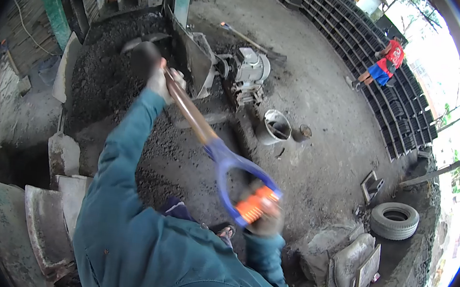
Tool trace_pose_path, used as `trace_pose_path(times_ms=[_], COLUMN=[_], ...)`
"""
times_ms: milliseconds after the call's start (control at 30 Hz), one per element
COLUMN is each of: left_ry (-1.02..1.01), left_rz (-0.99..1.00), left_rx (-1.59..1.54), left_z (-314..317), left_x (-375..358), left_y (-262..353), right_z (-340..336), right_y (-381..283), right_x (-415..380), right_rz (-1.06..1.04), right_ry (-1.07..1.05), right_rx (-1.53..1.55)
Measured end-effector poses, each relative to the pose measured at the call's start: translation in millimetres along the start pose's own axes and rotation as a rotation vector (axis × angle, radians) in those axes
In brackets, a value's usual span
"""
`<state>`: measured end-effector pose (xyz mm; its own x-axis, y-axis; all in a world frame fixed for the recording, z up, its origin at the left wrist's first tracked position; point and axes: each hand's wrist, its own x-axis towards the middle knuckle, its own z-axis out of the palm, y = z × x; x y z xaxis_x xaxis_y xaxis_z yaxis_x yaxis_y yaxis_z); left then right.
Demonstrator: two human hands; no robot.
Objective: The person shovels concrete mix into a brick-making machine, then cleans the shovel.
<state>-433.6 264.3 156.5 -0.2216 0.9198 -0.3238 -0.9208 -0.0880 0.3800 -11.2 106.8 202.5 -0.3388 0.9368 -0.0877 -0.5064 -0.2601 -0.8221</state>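
I hold a shovel across my front, its blade blurred and pointing up and left over dark loose material. My left hand is wrapped round the wooden shaft near the blade. Around the orange grip of the blue D-shaped handle, my right hand is closed, close to my body at lower right. The dark material lies between metal side plates, one of them a bent plate right of the blade. What the blade carries cannot be made out.
An electric motor stands beside the plates. A bucket and a small can sit on the floor. Another shovel lies farther back. A tyre and slabs are at right. A person in red stands by stacked racks.
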Motion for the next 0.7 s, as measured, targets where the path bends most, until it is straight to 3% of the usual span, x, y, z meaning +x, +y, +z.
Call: trace_pose_path(times_ms=[33,133,200,233,300,333,367,433,533,700], left_ry=[-0.025,-0.192,-0.202,-0.209,-0.318,-0.338,-0.4,-0.442,-0.568,-0.624], left_rz=[-0.027,-0.034,0.027,0.032,-0.053,-0.1,-0.129,-0.133,-0.008,0.071], left_rx=[-0.065,-0.098,-0.206,-0.269,-0.45,-0.489,-0.511,-0.542,-0.306,-0.333], left_z=[16.0,57.4,63.4,68.2,79.2,83.9,90.7,93.2,94.6,78.3], left_x=[-19.8,-81.5,-77.5,-79.3,-91.8,-97.1,-111.0,-119.9,-148.6,-155.7], left_y=[-21.9,-78.9,-98.8,-108.6,-133.7,-150.2,-166.1,-194.4,-209.7,-191.1], right_z=[-11.6,-54.5,-169.5,-187.1,-129.5,-125.6,-116.0,-98.9,-56.8,54.3], right_y=[-32.8,-114.7,-152.1,-185.3,-240.9,-262.0,-282.8,-330.9,-386.3,-419.6], right_x=[-15.6,-42.1,-48.8,-41.2,-45.9,-30.0,-18.3,-24.4,-12.7,33.5], right_rz=[-0.058,-0.367,-0.658,-0.889,-1.025,-1.444,-1.506,-1.819,-1.996,-2.185], right_ry=[0.009,0.052,0.193,0.361,0.298,0.094,0.015,0.252,0.313,0.237], right_rx=[0.025,-0.297,-0.528,-0.789,-1.317,-1.379,-1.156,-1.533,-1.567,-1.579])
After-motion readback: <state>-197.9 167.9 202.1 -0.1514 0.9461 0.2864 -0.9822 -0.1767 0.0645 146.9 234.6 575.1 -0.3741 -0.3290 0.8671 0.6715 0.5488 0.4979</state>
